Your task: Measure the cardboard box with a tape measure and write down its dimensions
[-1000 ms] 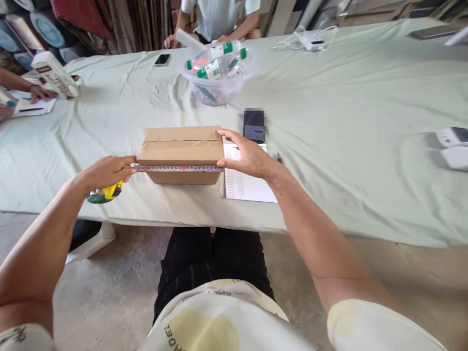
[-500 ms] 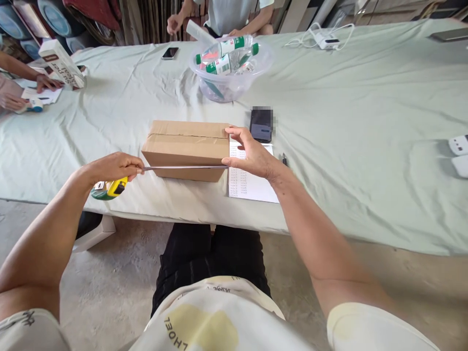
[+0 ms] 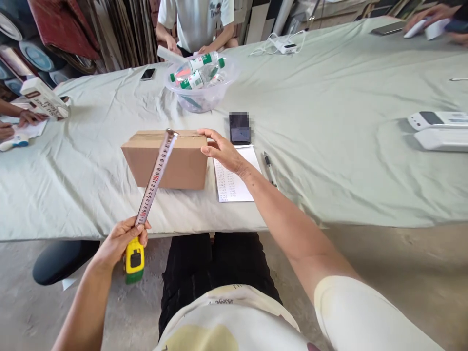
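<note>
My left hand (image 3: 126, 236) is closed around a tape measure with a yellow and green case (image 3: 134, 261), near the table's front edge. Its metal blade (image 3: 155, 178) sticks out, slanting up and to the right in front of a brown cardboard box (image 3: 168, 168). The blade's hooked end stands free at the height of the box top. At the box's right end, my right hand (image 3: 224, 153) touches the upper corner, thumb and fingers apart. Under that hand and wrist lies a sheet of paper with handwritten columns (image 3: 234, 185), partly covered.
A phone (image 3: 240, 127) lies behind the paper, a pen (image 3: 270, 169) to its right. Farther back stands a clear plastic basin (image 3: 201, 102) with bottles. White devices (image 3: 438, 129) are at the right, a white box (image 3: 46, 97) at the left. Other people sit around the table.
My left hand has swung the tape measure away from the box front, down and toward me, its blade now upright. My right hand has let go of the blade's end and stays at the box corner.
</note>
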Action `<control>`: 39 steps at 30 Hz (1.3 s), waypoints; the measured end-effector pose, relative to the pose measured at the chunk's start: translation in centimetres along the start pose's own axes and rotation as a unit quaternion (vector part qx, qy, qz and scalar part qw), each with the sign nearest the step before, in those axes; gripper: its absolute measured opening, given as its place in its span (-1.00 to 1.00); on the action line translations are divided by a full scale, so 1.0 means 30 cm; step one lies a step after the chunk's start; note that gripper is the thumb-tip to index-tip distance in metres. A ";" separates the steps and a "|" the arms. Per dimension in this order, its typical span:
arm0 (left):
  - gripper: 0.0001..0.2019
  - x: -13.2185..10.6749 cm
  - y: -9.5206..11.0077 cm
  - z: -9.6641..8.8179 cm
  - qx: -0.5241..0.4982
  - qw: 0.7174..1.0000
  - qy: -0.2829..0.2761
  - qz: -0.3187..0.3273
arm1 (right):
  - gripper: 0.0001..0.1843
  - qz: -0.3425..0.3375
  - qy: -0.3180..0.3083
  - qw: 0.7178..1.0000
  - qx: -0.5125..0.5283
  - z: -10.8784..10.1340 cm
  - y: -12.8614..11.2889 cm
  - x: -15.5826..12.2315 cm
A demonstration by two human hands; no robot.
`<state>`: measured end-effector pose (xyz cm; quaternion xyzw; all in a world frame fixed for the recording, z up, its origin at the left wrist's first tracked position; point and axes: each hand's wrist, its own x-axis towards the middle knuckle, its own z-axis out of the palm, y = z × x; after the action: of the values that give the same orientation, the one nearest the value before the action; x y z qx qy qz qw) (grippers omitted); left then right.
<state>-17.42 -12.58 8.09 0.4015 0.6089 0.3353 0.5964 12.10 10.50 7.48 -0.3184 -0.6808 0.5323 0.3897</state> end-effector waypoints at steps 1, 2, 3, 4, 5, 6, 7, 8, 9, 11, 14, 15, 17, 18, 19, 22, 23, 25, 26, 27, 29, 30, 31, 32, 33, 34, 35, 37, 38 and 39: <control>-0.70 -0.002 -0.016 0.029 -0.032 0.999 0.016 0.011 | -0.24 0.009 0.007 1.000 0.010 0.009 -0.003 -0.005; -0.72 -0.003 -0.028 0.059 -0.054 0.998 0.029 0.019 | -0.25 0.018 0.013 1.000 0.020 0.019 -0.006 -0.013; -0.73 -0.003 -0.035 0.089 -0.072 0.996 0.043 0.024 | -0.26 0.026 0.020 0.999 0.031 0.028 -0.008 -0.024; -0.74 -0.001 -0.040 0.118 -0.085 0.994 0.056 0.026 | -0.26 0.032 0.027 0.998 0.041 0.036 -0.009 -0.036; -0.74 0.002 -0.043 0.145 -0.094 0.993 0.067 0.027 | -0.27 0.034 0.033 0.998 0.050 0.042 -0.009 -0.049; -0.74 0.006 -0.045 0.169 -0.101 0.992 0.076 0.027 | -0.29 0.033 0.037 0.997 0.057 0.047 -0.007 -0.062; -0.74 0.010 -0.049 0.190 -0.104 0.991 0.080 0.026 | -0.30 0.031 0.039 0.997 0.062 0.049 -0.005 -0.074; -0.74 0.015 -0.053 0.207 -0.106 0.991 0.080 0.026 | -0.31 0.026 0.042 0.997 0.062 0.049 -0.003 -0.084; -0.74 0.019 -0.060 0.221 -0.106 0.991 0.077 0.025 | -0.31 0.020 0.048 0.997 0.059 0.047 -0.001 -0.093; -0.73 0.026 -0.076 0.241 -0.102 0.992 0.069 0.023 | -0.31 0.012 0.064 0.997 0.047 0.038 0.000 -0.105; -0.71 0.028 -0.095 0.260 -0.072 0.995 0.073 0.020 | -0.29 0.027 0.097 0.994 0.050 0.019 -0.006 -0.114; -0.70 0.027 -0.097 0.265 -0.055 0.995 0.081 0.021 | -0.29 0.036 0.104 0.992 0.057 0.013 -0.010 -0.116; -0.69 0.027 -0.096 0.275 -0.013 0.994 0.109 0.024 | -0.29 0.052 0.114 0.989 0.074 0.005 -0.015 -0.120; -0.68 0.029 -0.093 0.279 0.007 0.992 0.124 0.026 | -0.29 0.058 0.116 0.988 0.079 0.003 -0.017 -0.121; -0.69 0.031 -0.091 0.282 0.025 0.990 0.136 0.028 | -0.30 0.063 0.118 0.988 0.083 0.002 -0.018 -0.122; -0.70 0.041 -0.090 0.286 0.063 0.985 0.158 0.034 | -0.33 0.080 0.121 0.984 0.101 0.006 -0.019 -0.122; -0.71 0.043 -0.090 0.286 0.070 0.984 0.160 0.034 | -0.33 0.085 0.119 0.983 0.110 0.008 -0.019 -0.121; -0.72 0.045 -0.089 0.287 0.078 0.983 0.162 0.033 | -0.33 0.093 0.115 0.981 0.127 0.012 -0.022 -0.119; -0.73 0.044 -0.086 0.288 0.081 0.983 0.163 0.032 | -0.32 0.097 0.114 0.980 0.132 0.014 -0.023 -0.117; -0.74 0.042 -0.083 0.290 0.085 0.982 0.164 0.032 | -0.32 0.101 0.113 0.979 0.134 0.015 -0.025 -0.116; -0.75 0.036 -0.073 0.296 0.104 0.979 0.174 0.034 | -0.33 0.111 0.115 0.978 0.134 0.019 -0.027 -0.113; -0.75 0.033 -0.068 0.298 0.117 0.976 0.182 0.036 | -0.34 0.115 0.115 0.978 0.132 0.021 -0.027 -0.112; -0.75 0.030 -0.064 0.300 0.128 0.973 0.191 0.036 | -0.35 0.118 0.114 0.978 0.131 0.024 -0.027 -0.110; -0.75 0.028 -0.061 0.301 0.137 0.970 0.200 0.037 | -0.36 0.120 0.112 0.978 0.130 0.027 -0.025 -0.108; -0.75 0.027 -0.060 0.300 0.141 0.968 0.206 0.037 | -0.35 0.119 0.110 0.978 0.128 0.030 -0.023 -0.105; -0.75 0.026 -0.062 0.298 0.139 0.968 0.207 0.038 | -0.34 0.116 0.110 0.979 0.124 0.034 -0.018 -0.099; -0.75 0.025 -0.066 0.295 0.133 0.969 0.203 0.041 | -0.33 0.109 0.114 0.981 0.115 0.037 -0.012 -0.092; -0.76 0.028 -0.080 0.284 0.106 0.976 0.184 0.047 | -0.29 0.079 0.128 0.985 0.081 0.040 0.005 -0.067; -0.76 0.030 -0.089 0.278 0.082 0.980 0.173 0.051 | -0.27 0.056 0.135 0.988 0.058 0.039 0.015 -0.051; -0.76 0.034 -0.098 0.272 0.052 0.984 0.163 0.055 | -0.25 0.028 0.138 0.990 0.032 0.036 0.025 -0.032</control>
<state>-9.52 -13.57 4.50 0.4051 0.6916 0.3960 0.4481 11.64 9.35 6.41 -0.3950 -0.5939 0.5156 0.4748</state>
